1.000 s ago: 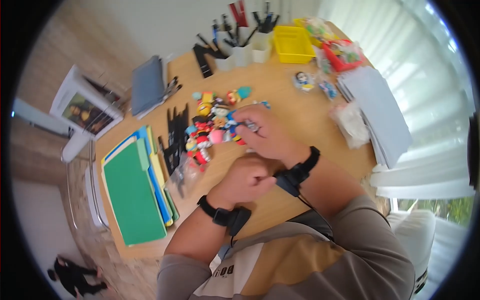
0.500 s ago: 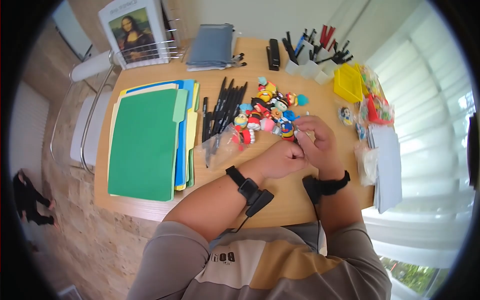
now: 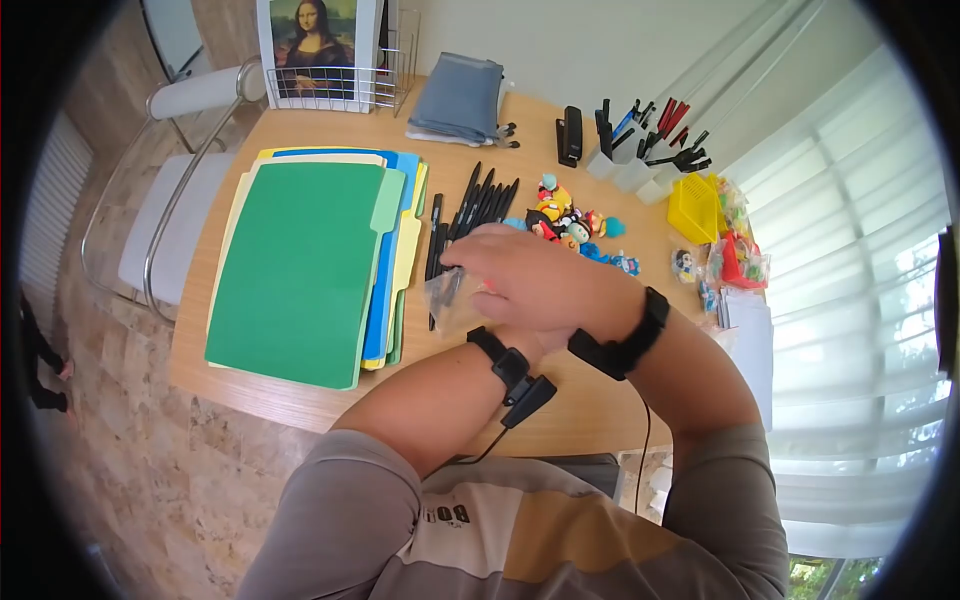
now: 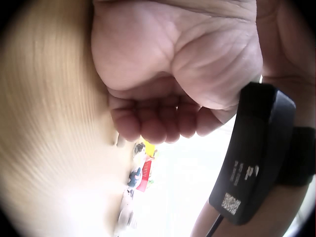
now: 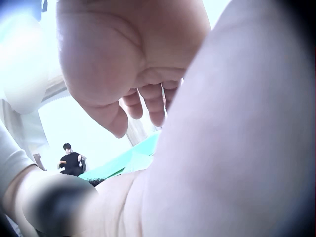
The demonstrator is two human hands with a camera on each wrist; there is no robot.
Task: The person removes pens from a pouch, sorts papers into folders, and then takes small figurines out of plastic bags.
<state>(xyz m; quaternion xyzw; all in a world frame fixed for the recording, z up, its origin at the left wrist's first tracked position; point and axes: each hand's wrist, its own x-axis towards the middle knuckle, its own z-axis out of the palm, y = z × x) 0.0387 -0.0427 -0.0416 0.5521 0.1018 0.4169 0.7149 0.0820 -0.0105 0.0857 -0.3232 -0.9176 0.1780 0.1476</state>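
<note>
In the head view my right hand (image 3: 525, 275) crosses over my left wrist. Its fingers stretch left, with the fingertips right at a crumpled clear plastic bag (image 3: 452, 308) beside several black pens (image 3: 485, 200). From the right wrist the palm shows, its fingers loosely bent with nothing seen between them. Most of my left hand (image 4: 173, 64) is hidden beneath the right in the head view. The left wrist view shows its fingers loosely curled towards the palm, holding nothing visible. Just beyond the hands lies a pile of small colourful figurines (image 3: 575, 236), partly covered by the right hand.
Green, blue and yellow folders (image 3: 290, 270) lie stacked on the left. Along the back are a grey pouch (image 3: 455, 98), a black stapler (image 3: 569, 136) and white pen holders (image 3: 628, 172). A yellow basket (image 3: 695, 210) and a red basket (image 3: 738, 262) stand at right, near papers (image 3: 745, 345).
My right hand has moved left from beside the figurines, across the left hand, to the plastic bag. The head view has turned, so the table appears rotated compared with a second ago.
</note>
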